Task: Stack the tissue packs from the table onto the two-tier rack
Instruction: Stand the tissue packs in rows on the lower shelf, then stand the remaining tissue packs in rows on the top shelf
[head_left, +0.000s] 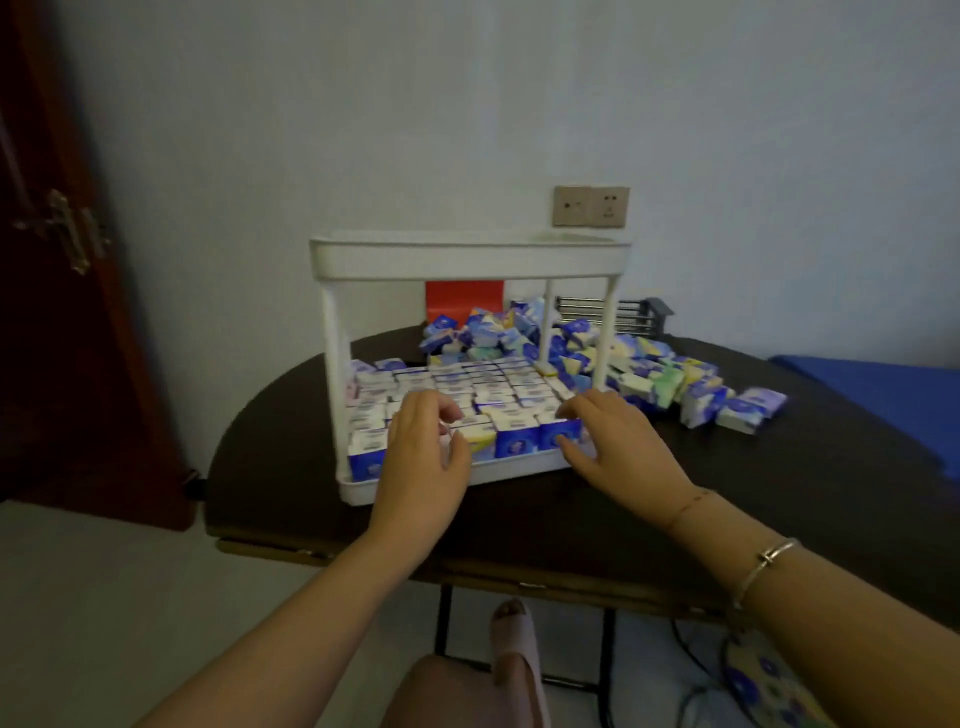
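Observation:
A white two-tier rack (470, 257) stands on the dark round table (571, 509). Its lower tier is packed with rows of blue-and-white tissue packs (467, 387); the top tray looks bare from this low angle. A loose heap of tissue packs (654, 376) lies on the table behind and to the right of the rack. My left hand (423, 457) rests at the front row of packs, fingers curled on their tops. My right hand (618, 441) touches the front right packs with fingers spread. Neither hand is seen lifting a pack.
A red box (465, 301) and a dark wire rack (631, 312) stand at the back of the table by the wall. A brown door (62, 260) is at the left, a blue surface (883, 395) at the right. My foot (519, 644) shows under the table.

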